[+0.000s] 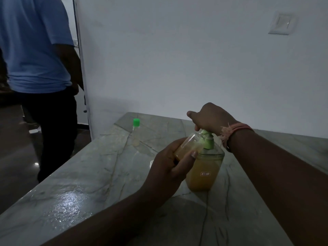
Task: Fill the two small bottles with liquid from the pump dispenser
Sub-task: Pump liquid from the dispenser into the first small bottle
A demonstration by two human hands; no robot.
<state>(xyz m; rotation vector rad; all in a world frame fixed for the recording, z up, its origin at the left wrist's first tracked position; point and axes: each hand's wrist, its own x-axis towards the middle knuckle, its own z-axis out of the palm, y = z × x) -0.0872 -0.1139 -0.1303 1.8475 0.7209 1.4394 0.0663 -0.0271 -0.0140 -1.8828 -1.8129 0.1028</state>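
A clear pump dispenser [205,173] with amber liquid and a green pump stands on the marble counter [88,183]. My right hand [211,118] sits on top of the pump head, fingers curled over it. My left hand [170,166] grips a small clear bottle [190,145], tilted with its mouth up against the pump spout; amber liquid lies in its lower part. A second small bottle [136,133] with a green cap stands upright farther back on the counter, apart from both hands.
A person in a blue shirt and dark trousers [35,68] stands left of the counter by a doorway. A white wall rises behind the counter, with a switch plate [282,23] at the upper right. The counter's left edge drops to a dark floor.
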